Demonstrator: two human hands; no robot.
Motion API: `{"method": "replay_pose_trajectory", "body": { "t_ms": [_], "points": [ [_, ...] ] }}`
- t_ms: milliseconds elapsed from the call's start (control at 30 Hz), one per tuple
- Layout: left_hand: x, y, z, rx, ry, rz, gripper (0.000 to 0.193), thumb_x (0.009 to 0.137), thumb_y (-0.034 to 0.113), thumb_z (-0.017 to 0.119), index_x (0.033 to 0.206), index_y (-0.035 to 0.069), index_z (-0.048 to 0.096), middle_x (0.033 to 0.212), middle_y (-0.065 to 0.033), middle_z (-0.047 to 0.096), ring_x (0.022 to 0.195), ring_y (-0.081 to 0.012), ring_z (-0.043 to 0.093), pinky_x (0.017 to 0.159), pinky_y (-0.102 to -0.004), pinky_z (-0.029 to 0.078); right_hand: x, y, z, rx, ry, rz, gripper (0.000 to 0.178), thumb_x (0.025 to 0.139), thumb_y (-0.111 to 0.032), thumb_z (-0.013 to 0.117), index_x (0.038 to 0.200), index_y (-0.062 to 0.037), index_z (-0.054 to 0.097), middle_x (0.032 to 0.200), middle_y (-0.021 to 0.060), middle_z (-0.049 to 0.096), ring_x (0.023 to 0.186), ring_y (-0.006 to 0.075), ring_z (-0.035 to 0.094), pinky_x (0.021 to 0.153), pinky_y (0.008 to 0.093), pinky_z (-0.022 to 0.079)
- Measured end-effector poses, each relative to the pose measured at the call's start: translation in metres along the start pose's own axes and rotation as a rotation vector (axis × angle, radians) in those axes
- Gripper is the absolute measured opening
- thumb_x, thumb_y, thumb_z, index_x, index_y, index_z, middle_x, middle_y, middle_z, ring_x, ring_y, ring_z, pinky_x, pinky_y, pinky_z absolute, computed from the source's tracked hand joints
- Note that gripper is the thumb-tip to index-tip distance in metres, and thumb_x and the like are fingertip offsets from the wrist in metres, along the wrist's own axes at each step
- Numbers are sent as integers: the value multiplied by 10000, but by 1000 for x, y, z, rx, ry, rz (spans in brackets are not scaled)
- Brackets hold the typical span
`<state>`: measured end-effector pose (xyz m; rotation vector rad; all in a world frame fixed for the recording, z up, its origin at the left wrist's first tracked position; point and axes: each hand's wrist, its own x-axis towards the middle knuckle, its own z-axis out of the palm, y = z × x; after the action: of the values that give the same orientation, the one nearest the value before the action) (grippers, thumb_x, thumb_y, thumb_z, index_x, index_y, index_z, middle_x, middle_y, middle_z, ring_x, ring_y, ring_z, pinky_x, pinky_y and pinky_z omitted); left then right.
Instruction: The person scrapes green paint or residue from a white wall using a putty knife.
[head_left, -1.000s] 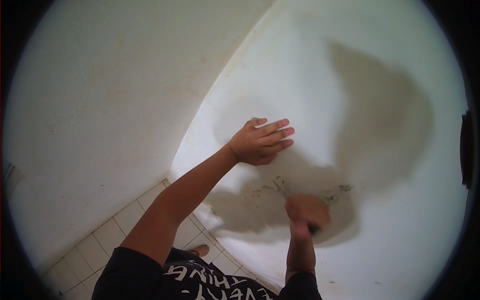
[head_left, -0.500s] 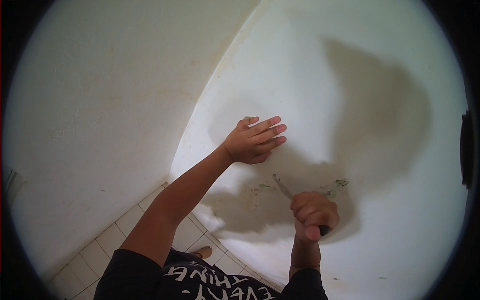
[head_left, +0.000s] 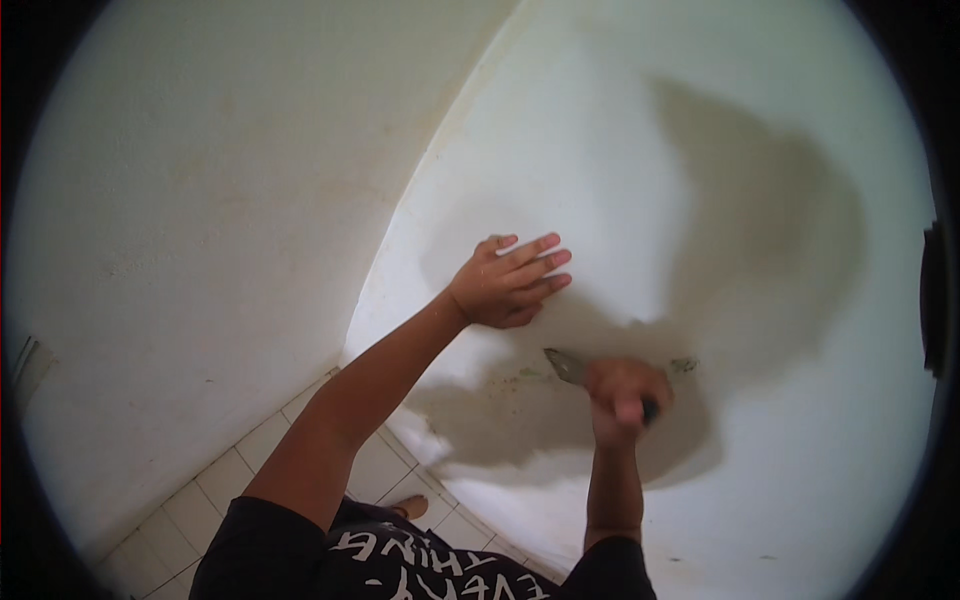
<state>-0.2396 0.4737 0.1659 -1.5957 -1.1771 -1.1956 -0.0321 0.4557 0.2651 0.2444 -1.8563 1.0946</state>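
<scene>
My left hand [head_left: 510, 282] lies with fingers spread against the white wall [head_left: 590, 200] in front of me, holding nothing. Lower and to the right, my right hand [head_left: 628, 395] is closed round the dark handle of a putty knife [head_left: 568, 366]; motion blurs that hand a little. The flat metal blade points left, over a worn patch [head_left: 520, 382] of the wall. Bits of flaked, greenish paint [head_left: 684, 365] show just right of the fist. Part of the damaged strip is hidden behind the hand.
Another wall [head_left: 220, 200] meets this one at a corner on the left. Pale floor tiles [head_left: 220, 485] lie below, with my foot [head_left: 411, 506] on them. A dark object [head_left: 933, 300] stands at the far right edge. Shadows fall across the wall.
My right hand has moved slightly up along the wall with the putty knife, whose blade now shows its broad face. My left hand stays in place.
</scene>
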Motion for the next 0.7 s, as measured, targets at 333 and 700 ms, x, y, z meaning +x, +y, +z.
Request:
{"method": "replay_pose_trajectory", "body": {
  "t_ms": [333,700],
  "points": [
    [-7,-4,4,-10,4,12,541,604,291,728,1134,273,618,1348,20,533,1316,-177,453,1051,-465,258,-2,2,10,-135,-15,-69,532,892,-430,654,594,-70,401,443,-10,353,354,134,330,357,269,276],
    [-5,1,1,-5,-34,-1,489,708,330,680,1190,283,613,1395,47,501,1345,-125,412,1049,-434,260,-11,-1,-1,-140,55,-70,502,882,-436,666,634,-58,448,475,-2,391,384,148,351,365,279,281]
  ]
}}
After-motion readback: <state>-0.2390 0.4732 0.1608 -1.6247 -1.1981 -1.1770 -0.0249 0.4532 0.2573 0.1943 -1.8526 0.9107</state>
